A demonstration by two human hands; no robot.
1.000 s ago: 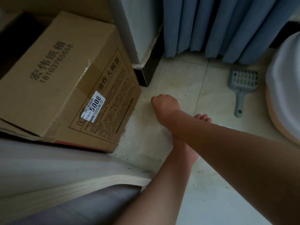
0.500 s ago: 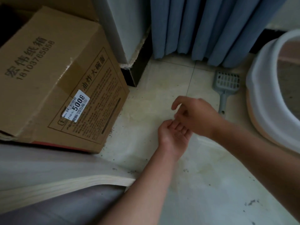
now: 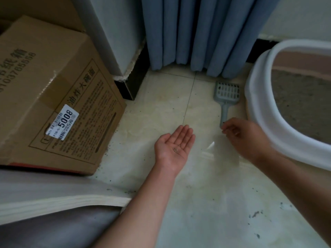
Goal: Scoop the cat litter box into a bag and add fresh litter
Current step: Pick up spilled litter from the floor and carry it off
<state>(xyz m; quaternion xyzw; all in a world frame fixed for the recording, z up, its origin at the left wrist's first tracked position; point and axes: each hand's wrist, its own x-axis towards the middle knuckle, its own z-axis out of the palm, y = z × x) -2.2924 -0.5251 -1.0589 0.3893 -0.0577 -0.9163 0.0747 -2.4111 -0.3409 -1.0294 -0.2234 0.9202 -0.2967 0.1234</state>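
Scooping not begun: beside the litter box (image 3: 256, 99) the right hand (image 3: 240, 136), curled, hold unclear, must next grip the scoop (image 3: 227, 94); left hand (image 3: 176, 145) flat, palm-up.

count | hands 2: left hand (image 3: 176, 147), right hand (image 3: 240, 135) | litter box (image 3: 258, 97) 1 | litter scoop (image 3: 227, 97) 1 | cardboard box (image 3: 53, 83) 1 | sticker (image 3: 62, 122) 1 | curtain (image 3: 197, 33) 1

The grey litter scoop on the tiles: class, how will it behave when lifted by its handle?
The litter scoop looks like thin slotted plastic, so probably light and stiff. Its wide head on a narrow handle may make it tip head-down. Lying flat, it should slide, not roll.
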